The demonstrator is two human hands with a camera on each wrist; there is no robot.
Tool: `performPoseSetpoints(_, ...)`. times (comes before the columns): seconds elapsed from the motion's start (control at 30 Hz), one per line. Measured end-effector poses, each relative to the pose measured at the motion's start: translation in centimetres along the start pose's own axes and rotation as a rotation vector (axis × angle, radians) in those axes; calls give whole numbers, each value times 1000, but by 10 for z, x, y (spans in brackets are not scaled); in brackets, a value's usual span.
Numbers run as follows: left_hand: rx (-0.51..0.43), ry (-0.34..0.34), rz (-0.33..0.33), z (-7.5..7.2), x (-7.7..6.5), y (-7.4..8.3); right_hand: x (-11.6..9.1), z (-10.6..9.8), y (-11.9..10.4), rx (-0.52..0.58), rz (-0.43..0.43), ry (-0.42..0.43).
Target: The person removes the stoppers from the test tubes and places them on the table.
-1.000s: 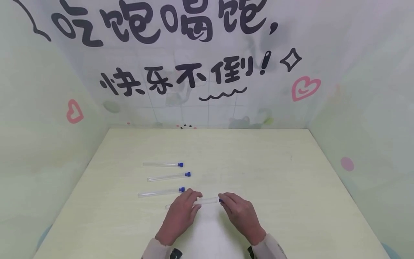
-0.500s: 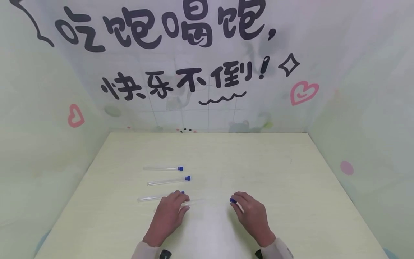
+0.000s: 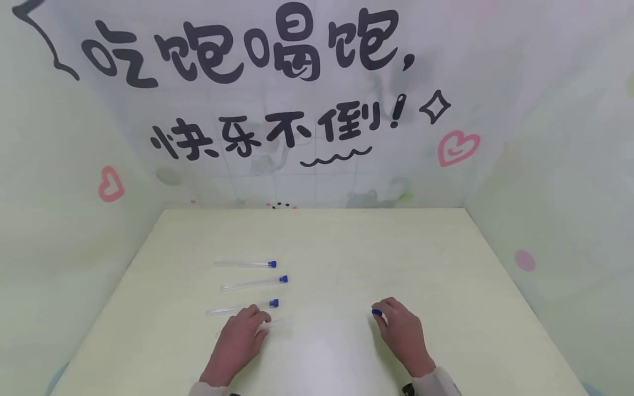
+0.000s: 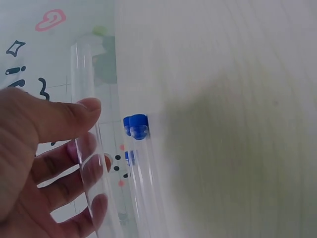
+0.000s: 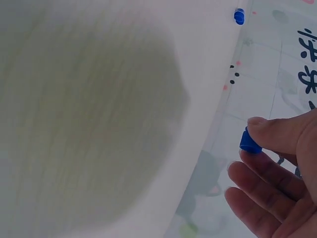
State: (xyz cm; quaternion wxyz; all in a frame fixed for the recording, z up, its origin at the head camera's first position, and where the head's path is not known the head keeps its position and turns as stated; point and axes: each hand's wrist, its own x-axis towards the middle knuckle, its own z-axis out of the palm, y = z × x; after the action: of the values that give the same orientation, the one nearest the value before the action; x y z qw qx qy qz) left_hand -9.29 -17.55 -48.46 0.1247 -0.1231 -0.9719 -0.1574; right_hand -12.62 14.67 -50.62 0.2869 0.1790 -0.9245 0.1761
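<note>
My left hand (image 3: 240, 341) holds a clear test tube (image 4: 83, 74) between thumb and fingers; its upper end carries no cap in the left wrist view. In the head view that tube is faint against the pale table. Well to the right, my right hand (image 3: 403, 333) pinches a small blue cap (image 5: 250, 142) between thumb and index finger, the other fingers loosely bent. Just beyond the left hand lies a test tube with a blue cap (image 3: 274, 303), partly hidden by the fingers. Two more capped test tubes, a middle one (image 3: 252, 284) and a far one (image 3: 242, 264), lie behind it.
The pale wooden table (image 3: 371, 253) runs back to a printed wall cloth (image 3: 317, 181) with black lettering and pink hearts. Cloth side walls (image 3: 555, 209) close off the left and right.
The blue cap has come off the test tube. My left hand has moved left with the tube, and my right hand has moved right with the cap. The head view has tilted up slightly.
</note>
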Motion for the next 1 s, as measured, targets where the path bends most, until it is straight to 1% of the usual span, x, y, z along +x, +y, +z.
performPoseSetpoints(0.17, -1, -103, -82, 2, -11, -10, -8, 2, -1, 15, 74, -130)
performPoseSetpoints(0.37, -8, -161, -101, 5, -12, -16, -10, -5, 2, -6, 167, -223)
performPoseSetpoints(0.53, -52, -212, -131, 8, -12, -18, -11, -8, 5, 13, 228, -325)
performPoseSetpoints(0.63, -63, -214, -122, 10, -11, -17, -13, -7, 8, 27, 268, -395)
performPoseSetpoints(0.7, -68, -203, -112, 11, -11, -16, -14, -7, 10, 38, 283, -424)
performPoseSetpoints(1.0, -64, -165, -90, 19, -9, -16, -15, -5, 17, 87, 316, -466)
